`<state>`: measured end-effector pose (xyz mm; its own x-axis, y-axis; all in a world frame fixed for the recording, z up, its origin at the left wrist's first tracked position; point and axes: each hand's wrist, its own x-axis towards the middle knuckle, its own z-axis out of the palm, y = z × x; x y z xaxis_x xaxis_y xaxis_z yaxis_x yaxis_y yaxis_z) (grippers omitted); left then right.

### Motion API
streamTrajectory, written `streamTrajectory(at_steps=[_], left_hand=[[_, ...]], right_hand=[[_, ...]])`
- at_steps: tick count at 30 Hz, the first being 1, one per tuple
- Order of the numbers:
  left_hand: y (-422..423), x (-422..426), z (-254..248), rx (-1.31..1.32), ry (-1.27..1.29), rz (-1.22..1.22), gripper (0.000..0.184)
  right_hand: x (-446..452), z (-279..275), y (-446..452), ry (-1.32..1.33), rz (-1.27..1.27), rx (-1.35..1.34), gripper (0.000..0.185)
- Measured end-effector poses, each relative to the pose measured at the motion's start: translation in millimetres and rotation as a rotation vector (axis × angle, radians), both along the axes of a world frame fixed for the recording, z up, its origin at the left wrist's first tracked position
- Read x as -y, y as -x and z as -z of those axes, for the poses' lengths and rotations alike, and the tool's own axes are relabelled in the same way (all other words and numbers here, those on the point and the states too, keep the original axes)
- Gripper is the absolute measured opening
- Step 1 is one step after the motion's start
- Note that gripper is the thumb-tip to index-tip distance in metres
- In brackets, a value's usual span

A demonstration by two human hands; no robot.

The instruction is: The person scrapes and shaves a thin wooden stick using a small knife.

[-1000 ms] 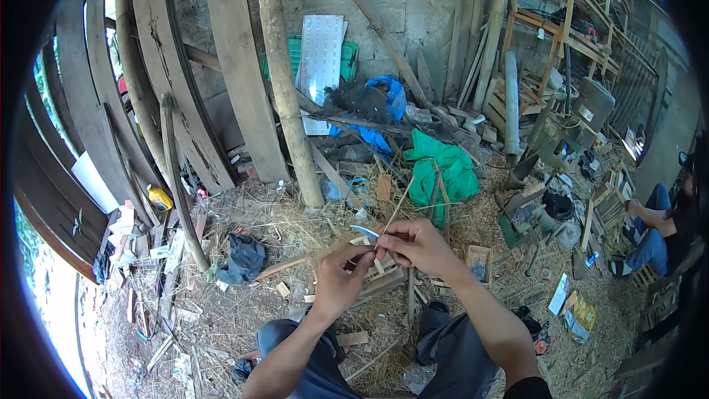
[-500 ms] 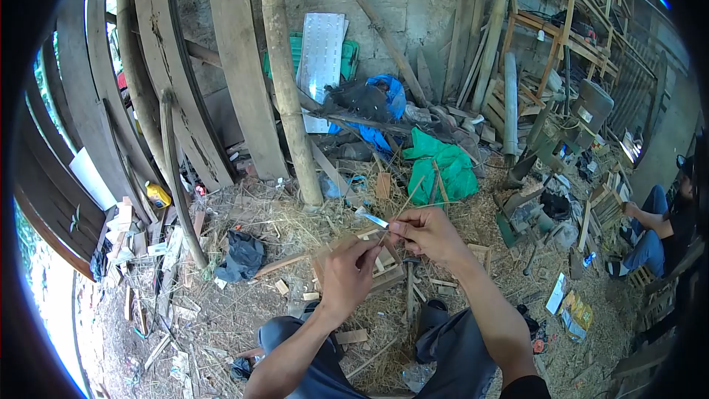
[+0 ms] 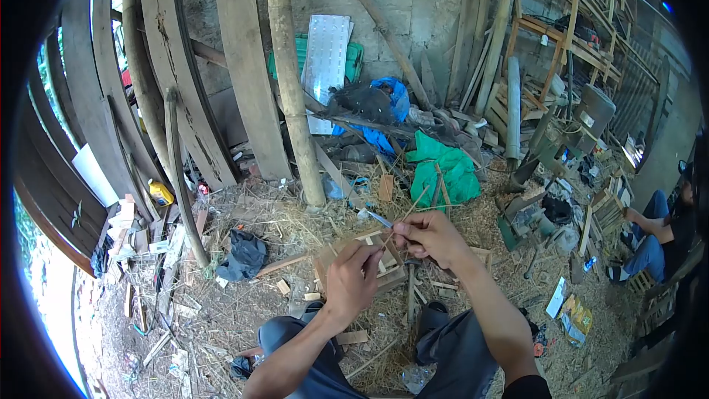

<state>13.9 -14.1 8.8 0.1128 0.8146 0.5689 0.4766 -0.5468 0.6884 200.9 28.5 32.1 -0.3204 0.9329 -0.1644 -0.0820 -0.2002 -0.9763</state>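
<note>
My right hand [image 3: 432,238] is closed around a small knife [image 3: 379,219], its narrow pale blade pointing up and left; the handle is hidden in the fingers. A thin wooden stick [image 3: 415,204] slants up past the blade from between my two hands. My left hand [image 3: 354,275] pinches the lower part of this stick, just left of and below my right hand. Under both hands a small wooden box [image 3: 393,279] with light wood pieces in it sits on the ground between my feet, partly covered by the left hand.
Straw, shavings and wood scraps litter the ground. A black plastic bag [image 3: 244,255] lies left, a green sack [image 3: 443,177] ahead. A bamboo pole [image 3: 292,89] and planks [image 3: 251,66] lean at the wall. Another person [image 3: 657,236] sits at the right edge beside wooden crates.
The knife blade has tilted more steeply and sits closer along the stick. Both hands stay nearly in place, and the view has shifted slightly.
</note>
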Motion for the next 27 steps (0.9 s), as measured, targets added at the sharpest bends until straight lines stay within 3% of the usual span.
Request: streamTrajectory(at_steps=[14,16,18,21,25,27], left_hand=[[-3.1,1.1,0.8,0.005,0.061,0.0,0.009],[1.9,4.5,2.8,0.029,0.043,0.012,0.009],[13.6,9.3,0.4,0.027,0.084,0.02,0.009],[20.3,1.9,4.1,0.041,0.112,0.003,0.009],[19.0,-5.4,7.6,0.011,0.138,0.024,0.009],[13.7,-9.8,11.1,0.185,0.317,0.077,0.013]], right_hand=[[-5.5,-5.1,-8.5,-0.06,0.116,0.108,0.022],[-16.9,-0.8,-28.4,-0.288,0.363,0.464,0.021],[-28.5,-2.8,-73.7,-0.243,0.555,0.168,0.021],[-24.9,6.5,-87.3,-0.23,0.604,0.02,0.02],[-10.0,-2.7,-44.8,-0.147,0.343,0.028,0.021],[6.1,-16.8,-15.6,-0.1,0.197,-0.002,0.022]])
